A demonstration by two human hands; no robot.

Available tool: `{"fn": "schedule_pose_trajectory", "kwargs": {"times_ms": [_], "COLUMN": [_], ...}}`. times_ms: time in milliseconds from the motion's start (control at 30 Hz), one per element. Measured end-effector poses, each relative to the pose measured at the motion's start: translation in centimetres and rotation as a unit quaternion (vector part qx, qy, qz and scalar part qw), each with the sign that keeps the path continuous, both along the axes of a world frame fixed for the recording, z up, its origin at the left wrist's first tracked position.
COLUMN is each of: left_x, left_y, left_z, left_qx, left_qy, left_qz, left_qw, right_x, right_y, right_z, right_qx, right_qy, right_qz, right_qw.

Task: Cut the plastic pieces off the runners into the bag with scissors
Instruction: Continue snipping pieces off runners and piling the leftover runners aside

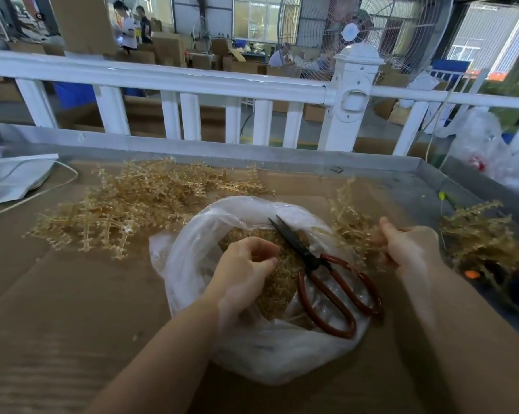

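A clear plastic bag (192, 252) lies open on the cardboard-covered table, with a heap of small tan cut pieces (273, 282) inside. Red-handled scissors (327, 273) rest across the bag's mouth, blades closed and pointing up-left, held by no hand. My left hand (246, 273) hovers over the pieces in the bag with fingers curled; whether it pinches anything is unclear. My right hand (407, 246) grips a bunch of tan runners (351, 222) just right of the bag. A large pile of tan runners (139, 201) lies behind the bag to the left.
More tan runners (485, 237) are heaped at the right table edge near an orange bit (472, 274). A white cable and grey sheet (16, 177) lie far left. A white railing (192, 85) borders the table's far side; clear bags (485, 141) sit at the right.
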State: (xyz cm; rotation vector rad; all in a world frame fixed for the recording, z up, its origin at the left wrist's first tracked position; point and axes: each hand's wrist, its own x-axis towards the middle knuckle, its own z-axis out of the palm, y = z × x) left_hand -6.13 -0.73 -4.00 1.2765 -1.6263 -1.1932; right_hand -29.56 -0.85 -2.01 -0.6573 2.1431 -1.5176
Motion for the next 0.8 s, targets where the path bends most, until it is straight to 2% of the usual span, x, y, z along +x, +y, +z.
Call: {"fn": "schedule_pose_trajectory", "kwargs": {"times_ms": [167, 267, 367, 467, 600, 733, 800], "left_x": [0.2, 0.5, 1.9, 4.1, 7.7, 10.0, 10.3], "left_y": [-0.3, -0.6, -1.3, -2.3, -4.2, -5.4, -5.3], "left_z": [0.6, 1.7, 3.0, 3.7, 2.6, 0.8, 0.2], "left_qx": [-0.088, -0.142, -0.199, -0.221, -0.189, -0.084, -0.047], "left_qy": [-0.069, -0.061, -0.061, -0.043, -0.092, -0.246, -0.271], "left_qz": [0.005, 0.026, 0.098, 0.197, 0.310, 0.351, 0.348], "left_qw": [0.994, 0.988, 0.973, 0.954, 0.927, 0.900, 0.896], "right_x": [0.3, 1.0, 2.6, 4.5, 6.3, 5.7, 4.9], "right_y": [0.2, 0.4, 0.8, 1.7, 2.5, 2.2, 2.0], "right_z": [-0.8, -1.1, -0.8, -0.8, -1.4, -1.8, -1.7], "right_qx": [0.033, 0.037, 0.031, 0.009, -0.021, 0.042, 0.076], "right_qy": [0.100, 0.191, 0.262, 0.362, 0.474, 0.491, 0.496], "right_qz": [0.058, 0.081, 0.105, 0.137, 0.169, 0.201, 0.205], "right_qw": [0.993, 0.977, 0.959, 0.922, 0.864, 0.847, 0.840]}}
